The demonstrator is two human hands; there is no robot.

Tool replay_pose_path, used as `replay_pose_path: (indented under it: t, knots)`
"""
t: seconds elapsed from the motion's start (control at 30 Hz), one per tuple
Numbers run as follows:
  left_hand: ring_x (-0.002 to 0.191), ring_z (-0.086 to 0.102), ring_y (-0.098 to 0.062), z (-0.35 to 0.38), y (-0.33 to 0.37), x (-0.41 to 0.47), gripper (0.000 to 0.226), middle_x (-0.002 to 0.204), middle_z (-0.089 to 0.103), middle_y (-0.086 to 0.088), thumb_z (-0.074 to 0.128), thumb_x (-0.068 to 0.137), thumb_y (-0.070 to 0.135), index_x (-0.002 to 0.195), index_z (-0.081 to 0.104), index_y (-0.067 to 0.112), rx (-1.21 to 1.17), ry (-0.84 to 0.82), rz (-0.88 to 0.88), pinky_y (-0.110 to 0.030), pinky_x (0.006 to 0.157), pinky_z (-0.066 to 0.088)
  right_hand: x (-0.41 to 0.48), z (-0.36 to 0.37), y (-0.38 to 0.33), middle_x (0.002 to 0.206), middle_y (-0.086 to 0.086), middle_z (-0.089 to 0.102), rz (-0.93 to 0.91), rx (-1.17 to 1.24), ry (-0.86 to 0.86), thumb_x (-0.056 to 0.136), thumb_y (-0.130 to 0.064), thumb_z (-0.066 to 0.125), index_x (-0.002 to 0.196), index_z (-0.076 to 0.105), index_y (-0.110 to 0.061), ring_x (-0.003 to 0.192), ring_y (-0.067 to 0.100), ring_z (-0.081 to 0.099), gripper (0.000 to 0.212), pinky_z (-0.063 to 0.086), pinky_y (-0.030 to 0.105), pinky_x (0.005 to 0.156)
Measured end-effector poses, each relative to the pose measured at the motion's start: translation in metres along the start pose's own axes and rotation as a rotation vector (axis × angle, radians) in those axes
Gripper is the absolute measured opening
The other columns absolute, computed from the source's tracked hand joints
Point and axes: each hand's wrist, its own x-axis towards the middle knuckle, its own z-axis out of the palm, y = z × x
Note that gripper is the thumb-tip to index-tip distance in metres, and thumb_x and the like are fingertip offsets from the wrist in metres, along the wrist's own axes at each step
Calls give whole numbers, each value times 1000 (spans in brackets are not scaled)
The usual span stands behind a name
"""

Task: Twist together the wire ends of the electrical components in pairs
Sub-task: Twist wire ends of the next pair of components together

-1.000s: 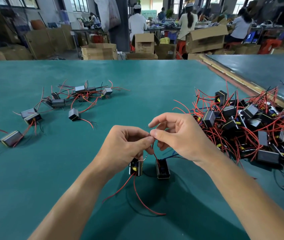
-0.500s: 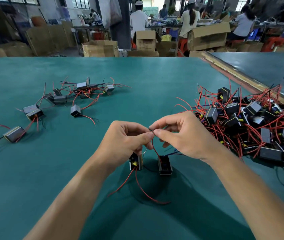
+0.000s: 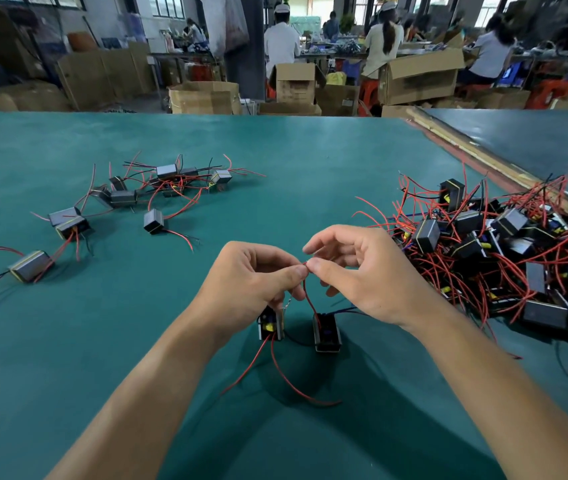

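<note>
Pairing under way near front edge of desk [image 3: 275, 161]: left hand [image 3: 251, 282] and right hand [image 3: 362, 275] each pinch red wire ends [image 3: 306, 271], fingertips meeting above two components [image 3: 326, 332] on desk. Likely step: twisting. Next calls for rolling ends tight, keeping them aligned.

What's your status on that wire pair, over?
Left hand and right hand both pinching red wire ends. Two components below them. Loose pile clear to the right.

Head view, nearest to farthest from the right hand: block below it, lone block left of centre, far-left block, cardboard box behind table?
1. Block, just below the right hand.
2. Lone block, left of centre.
3. Far-left block, left side.
4. Cardboard box, beyond the table.
</note>
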Motion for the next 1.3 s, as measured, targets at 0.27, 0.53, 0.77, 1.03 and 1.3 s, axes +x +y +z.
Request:
replay_pose_path:
  t: [0.27, 0.53, 0.77, 1.03, 1.3]
  knots:
    - [48, 46, -14, 0, 1, 0, 14, 62, 69, -8, 71, 87, 8, 74, 75, 8, 49, -10, 13, -21, 48, 44, 1, -5, -5, 63, -12, 64, -46, -171, -49, 90, -10, 66, 76, 69, -16, 63, 9, 59, 16, 57, 38, 68]
    - [42, 45, -7, 3, 4, -4, 19, 59, 70, 0, 70, 86, 10, 70, 75, 16, 332, -9, 137, -21, 42, 40, 0, -7, -12, 56, -6, 60, 300, -15, -174, 91, -9, 64, 69, 67, -13, 51, 8, 54, 23, 49, 24, 54]
    - [51, 49, -18, 1, 6, -2, 14, 54, 63, -4, 71, 86, 8, 73, 74, 8, 127, -15, 29, -22, 48, 42, -2, -9, -14, 64, -1, 67, 140, 36, -118, 88, -4, 69, 75, 72, -14, 60, 9, 59, 17, 50, 20, 56]
    - [44, 41, -11, 1, 9, -1, 24, 50, 53, -3, 65, 86, 6, 64, 70, 12, -109, -89, -196, -17, 44, 37, -2, -11, -11, 75, -9, 74, -109, -251, -69, 77, 2, 76, 80, 77, -23, 68, 2, 66, 25, 51, 17, 62]
    - [45, 43, -9, 1, 8, 1, 27, 51, 54, -1, 65, 87, 7, 62, 72, 14, -124, -104, -240, -16, 45, 37, 1, -10, -4, 73, -12, 74, -186, -286, -4, 76, -10, 83, 79, 80, -23, 68, 6, 69, 13, 54, 23, 63]
